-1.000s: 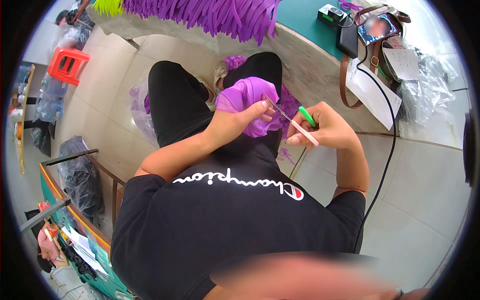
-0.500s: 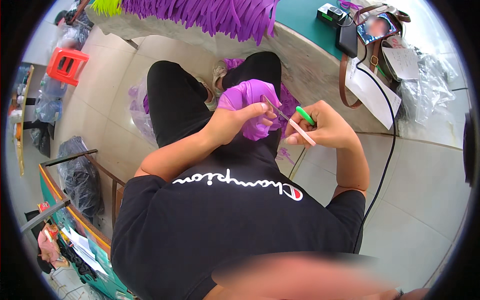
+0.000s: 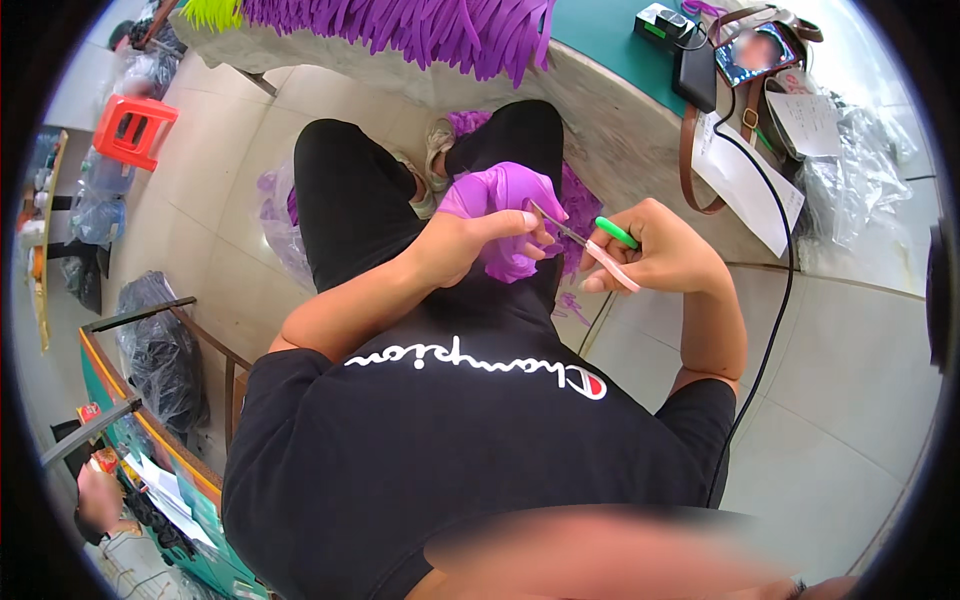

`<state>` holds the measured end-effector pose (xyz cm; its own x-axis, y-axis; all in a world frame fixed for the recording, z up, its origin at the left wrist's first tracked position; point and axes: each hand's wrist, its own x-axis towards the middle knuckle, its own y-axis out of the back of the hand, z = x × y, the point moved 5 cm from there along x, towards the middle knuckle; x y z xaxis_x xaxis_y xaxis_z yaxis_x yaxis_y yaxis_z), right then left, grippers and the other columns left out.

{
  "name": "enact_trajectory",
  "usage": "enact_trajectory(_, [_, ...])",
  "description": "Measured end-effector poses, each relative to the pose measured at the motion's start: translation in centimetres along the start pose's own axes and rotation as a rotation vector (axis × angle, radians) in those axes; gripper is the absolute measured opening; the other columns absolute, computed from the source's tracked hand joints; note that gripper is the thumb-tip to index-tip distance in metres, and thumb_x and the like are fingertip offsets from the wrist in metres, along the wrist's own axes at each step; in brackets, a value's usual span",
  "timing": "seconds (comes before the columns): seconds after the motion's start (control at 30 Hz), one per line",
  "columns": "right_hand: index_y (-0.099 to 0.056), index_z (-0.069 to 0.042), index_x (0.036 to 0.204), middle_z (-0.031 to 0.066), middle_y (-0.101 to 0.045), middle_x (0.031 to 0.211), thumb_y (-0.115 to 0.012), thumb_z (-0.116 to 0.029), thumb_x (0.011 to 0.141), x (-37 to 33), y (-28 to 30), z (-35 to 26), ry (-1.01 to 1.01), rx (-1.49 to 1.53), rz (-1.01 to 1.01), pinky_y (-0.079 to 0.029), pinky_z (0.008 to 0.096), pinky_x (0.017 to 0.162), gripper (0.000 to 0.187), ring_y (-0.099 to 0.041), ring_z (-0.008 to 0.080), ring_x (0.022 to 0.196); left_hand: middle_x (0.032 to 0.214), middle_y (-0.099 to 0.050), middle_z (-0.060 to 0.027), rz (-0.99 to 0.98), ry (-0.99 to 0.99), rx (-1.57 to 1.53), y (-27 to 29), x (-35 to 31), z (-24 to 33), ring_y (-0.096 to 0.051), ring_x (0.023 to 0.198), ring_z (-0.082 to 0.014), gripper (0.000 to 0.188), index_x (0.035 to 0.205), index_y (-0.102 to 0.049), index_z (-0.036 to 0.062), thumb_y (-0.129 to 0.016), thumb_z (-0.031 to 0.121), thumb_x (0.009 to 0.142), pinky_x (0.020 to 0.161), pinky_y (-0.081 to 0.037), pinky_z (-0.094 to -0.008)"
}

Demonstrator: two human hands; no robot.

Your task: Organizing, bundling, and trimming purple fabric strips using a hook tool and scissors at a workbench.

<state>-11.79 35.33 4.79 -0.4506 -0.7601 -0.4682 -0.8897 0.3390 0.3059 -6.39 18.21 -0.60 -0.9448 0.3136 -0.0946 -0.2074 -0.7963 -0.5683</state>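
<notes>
My left hand point(image 3: 452, 248) is closed round a bunched piece of thin, see-through purple material point(image 3: 503, 186), held above my lap. The exact kind of material I cannot tell. In my right hand point(image 3: 662, 248) is a pair of scissors point(image 3: 612, 267) with one green and one pink handle loop. Their narrow metal blades point left toward my left fingertips and touch or nearly touch the edge of the purple piece. My left fingers partly hide the blade tips.
Ahead stands a stone-edged table point(image 3: 610, 100) with purple strips point(image 3: 400, 30) hanging over its edge. A phone point(image 3: 750, 55), a power bank point(image 3: 694, 80) and a brown strap lie at its right. A black cable point(image 3: 785, 240) runs down beside my right arm. A red stool point(image 3: 135, 133) stands left.
My right hand has shifted slightly to the right with the scissors, drawing the blades back a little. My left hand and the purple piece have hardly moved.
</notes>
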Motion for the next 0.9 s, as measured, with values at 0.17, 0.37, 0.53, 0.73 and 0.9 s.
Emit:
enact_trajectory(0.17, [-0.068, 0.001, 0.080, -0.0016, -0.055, 0.054, -0.085, -0.019, 0.069, -0.1, 0.0, -0.2, 0.015, -0.013, 0.011, -0.035, 0.0185, 0.044, 0.028, -0.049, 0.0021, 0.047, 0.106, -0.063, -0.0168, -0.009, 0.006, 0.019, 0.0, 0.0, 0.0, -0.063, 0.088, -0.0188, 0.032, 0.112, -0.055, -0.0046, -0.059, 0.008, 0.083, 0.074, -0.057, -0.0337])
enact_trajectory(0.37, [-0.068, 0.001, 0.080, -0.0019, -0.053, 0.053, -0.084, -0.018, 0.070, -0.2, -0.1, -0.2, 0.005, -0.008, 0.017, -0.033, 0.0193, 0.044, 0.027, -0.047, 0.0024, 0.047, 0.107, -0.063, -0.0179, -0.024, -0.006, 0.017, 0.1, 0.1, -0.2, -0.064, 0.087, -0.0188, 0.028, 0.107, -0.057, -0.0048, -0.060, 0.009, 0.083, 0.073, -0.057, -0.0337])
enact_trajectory(0.53, [-0.068, 0.001, 0.079, -0.0004, -0.057, 0.057, -0.084, -0.017, 0.070, -0.2, 0.2, -0.4, 0.014, -0.076, -0.026, -0.037, 0.0194, 0.046, 0.026, -0.050, 0.0032, 0.050, 0.106, -0.063, -0.0174, -0.031, -0.037, 0.002, 0.0, 0.0, 0.1, -0.064, 0.086, -0.0187, 0.024, 0.103, -0.060, -0.0046, -0.060, 0.009, 0.083, 0.072, -0.057, -0.0329])
enact_trajectory(0.73, [-0.063, 0.002, 0.093, 0.0042, -0.065, 0.077, -0.084, -0.016, 0.071, -0.1, 0.3, 1.1, 0.241, 0.152, 0.380, -0.044, 0.0185, 0.054, 0.035, -0.057, 0.0051, 0.062, 0.104, -0.065, -0.0154, 0.003, 0.012, 0.017, -0.5, 0.3, 0.3, -0.064, 0.088, -0.0185, 0.026, 0.105, -0.060, -0.0043, -0.062, 0.011, 0.085, 0.078, -0.054, -0.0315])
enact_trajectory(0.9, [-0.057, 0.003, 0.100, 0.0092, -0.067, 0.090, -0.073, 0.001, 0.080, 2.8, -3.2, 0.3, 0.536, 0.100, 0.760, -0.055, 0.0265, 0.074, 0.027, -0.069, 0.0185, 0.086, 0.109, -0.064, -0.0122, 0.166, -0.105, -0.056, 0.4, 0.1, 0.5, -0.061, 0.100, -0.0171, 0.024, 0.108, -0.061, -0.0039, -0.061, 0.009, 0.088, 0.089, -0.047, -0.0306])
